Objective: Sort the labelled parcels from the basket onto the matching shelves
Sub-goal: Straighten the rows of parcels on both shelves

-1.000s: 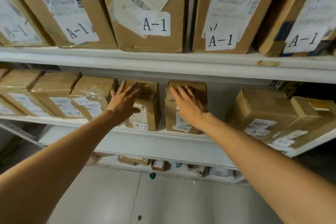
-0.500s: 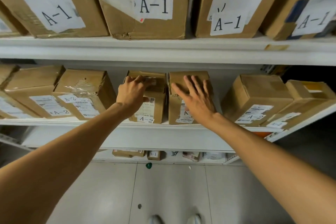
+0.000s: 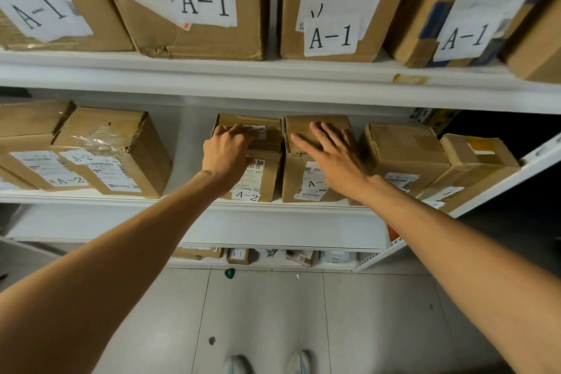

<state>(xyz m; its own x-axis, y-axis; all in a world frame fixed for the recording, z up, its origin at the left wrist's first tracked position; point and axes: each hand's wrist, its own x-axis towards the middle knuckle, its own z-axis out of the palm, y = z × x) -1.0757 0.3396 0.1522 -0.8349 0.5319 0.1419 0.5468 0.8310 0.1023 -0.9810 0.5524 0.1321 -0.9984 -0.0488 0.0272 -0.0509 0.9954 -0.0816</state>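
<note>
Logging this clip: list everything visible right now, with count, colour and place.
shelving: one unit, white, ahead.
A-1 boxes: four labelled, brown, top shelf.
A-2 parcels: about six, brown, middle shelf.
small parcels: several, brown or pale, bottom shelf.
floor: grey tiles, below.
green object: one, small, on floor under shelving.
shoes: two, pale, bottom edge.
left hand: one, bare, fingers curled over centre parcel.
right hand: one, bare, flat atop neighbouring parcel.
</note>
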